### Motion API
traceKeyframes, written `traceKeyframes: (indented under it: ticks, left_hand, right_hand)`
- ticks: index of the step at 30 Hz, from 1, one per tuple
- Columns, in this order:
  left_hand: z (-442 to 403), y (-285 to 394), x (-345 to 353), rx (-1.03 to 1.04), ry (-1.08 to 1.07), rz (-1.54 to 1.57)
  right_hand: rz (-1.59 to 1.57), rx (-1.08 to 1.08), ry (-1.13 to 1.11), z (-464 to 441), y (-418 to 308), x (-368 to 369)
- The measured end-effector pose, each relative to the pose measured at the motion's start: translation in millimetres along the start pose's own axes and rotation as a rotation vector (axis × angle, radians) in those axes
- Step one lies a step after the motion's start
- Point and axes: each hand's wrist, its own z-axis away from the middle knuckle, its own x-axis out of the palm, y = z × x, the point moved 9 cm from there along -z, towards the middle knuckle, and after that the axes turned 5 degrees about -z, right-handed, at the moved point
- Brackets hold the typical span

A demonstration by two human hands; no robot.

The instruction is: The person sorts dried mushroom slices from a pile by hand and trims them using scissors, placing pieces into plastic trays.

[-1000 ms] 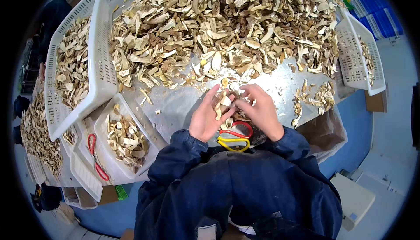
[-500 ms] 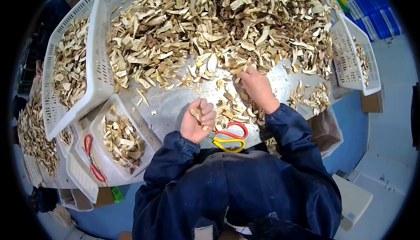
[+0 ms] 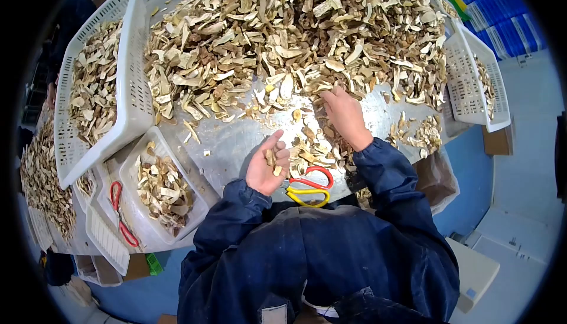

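Mushroom slices (image 3: 270,157) are held in the left hand (image 3: 263,167), which is turned palm inward; its fingers (image 3: 283,154) are half curled, with a loose gap left between them and the thumb, and a few pieces are cupped there. The right hand (image 3: 346,118) is set palm down, its fingers bent and drawn together at the near edge of a large heap (image 3: 295,41), where slices are touched; whether one is gripped cannot be told, as the fingertips are hidden. A smaller pile (image 3: 313,144) is spread on the bench (image 3: 227,147) between the two sets of fingers. Scissors (image 3: 308,192) with one red and one yellow handle are laid just below that pile, nearer the body than either set of fingers. Well to the left of the left fingers, cut slices are held in a white tray (image 3: 199,203), beyond which red-handled scissors (image 3: 120,225) and a tilted white basket (image 3: 137,88) are seen. To the right of the right fingers, scattered fragments (image 3: 426,135) are found, with another basket (image 3: 463,79) farther out.
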Motion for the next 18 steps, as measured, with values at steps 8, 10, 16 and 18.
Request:
traceKeyframes:
  ticks: [8,10,16,18]
  left_hand:
    - [2.2,-4.5,25.4,0.124,0.385,-0.139]
    - [1.5,-7.9,24.5,0.101,0.360,-0.128]
    - [3.3,-10.7,17.7,-0.006,0.159,-0.009]
    - [5.0,-6.3,17.7,-0.011,0.142,-0.035]
  right_hand:
    - [-0.965,0.217,-0.345,25.1,-34.9,2.4]
    - [-0.730,0.116,-0.201,14.4,-30.9,-11.2]
    - [-0.131,0.102,0.114,-17.7,8.6,-7.8]
    - [-0.209,0.034,0.106,-13.9,7.8,-3.5]
